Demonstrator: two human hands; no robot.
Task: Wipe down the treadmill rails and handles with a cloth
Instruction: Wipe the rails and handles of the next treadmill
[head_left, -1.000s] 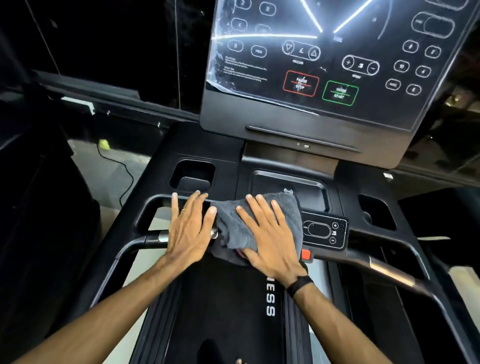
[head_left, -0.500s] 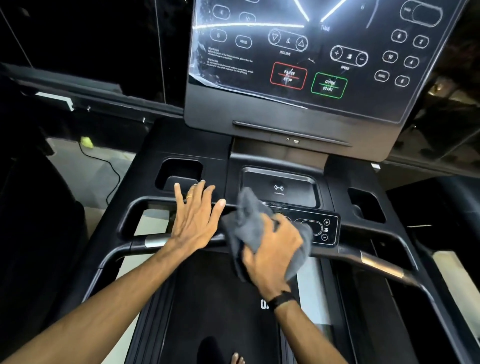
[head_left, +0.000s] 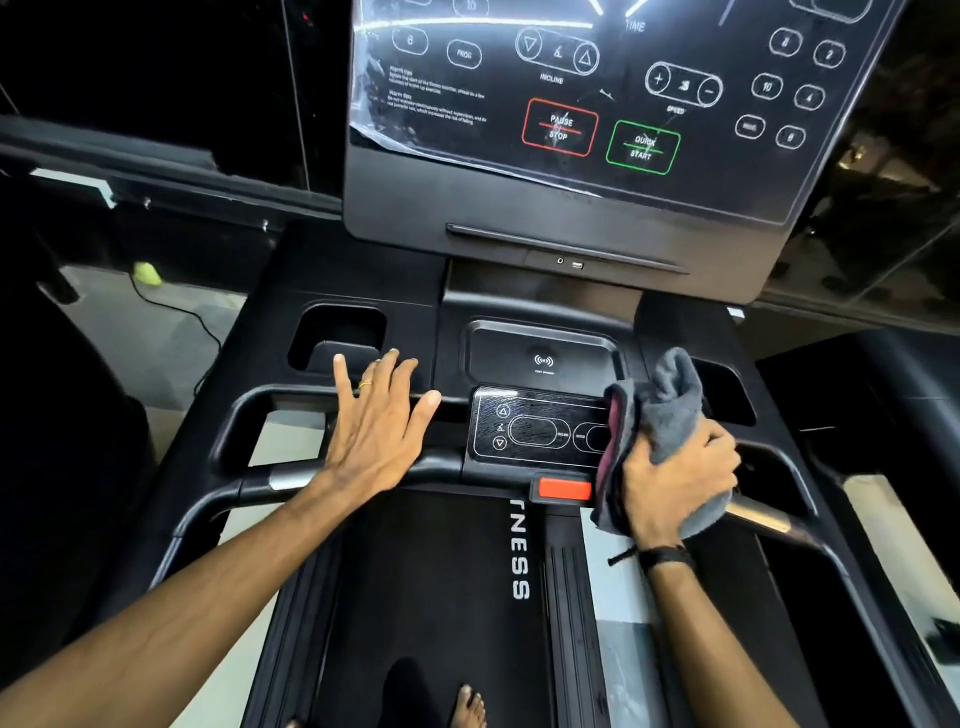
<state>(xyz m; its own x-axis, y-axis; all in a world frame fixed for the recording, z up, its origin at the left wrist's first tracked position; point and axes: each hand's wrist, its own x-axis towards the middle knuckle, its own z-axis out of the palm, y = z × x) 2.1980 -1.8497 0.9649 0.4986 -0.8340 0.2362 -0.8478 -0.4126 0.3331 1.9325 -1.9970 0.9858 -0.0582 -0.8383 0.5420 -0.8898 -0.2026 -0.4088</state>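
One head-worn wide-angle view looks forward and steeply down from close above the treadmill: console (head_left: 597, 93) fills the upper frame, belt (head_left: 431, 597) the lower centre (edges bend outward), both forearms entering from below.

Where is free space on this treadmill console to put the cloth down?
Free: the wireless charging tray behind the small control panel, and the left cup recess. Crowded: the front bar under the left hand and right hand holding the cloth.

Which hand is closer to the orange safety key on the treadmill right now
Right. The right hand, gripping the grey cloth, sits just right of the orange safety key. The left hand lies flat on the front handlebar, well to the key's left.
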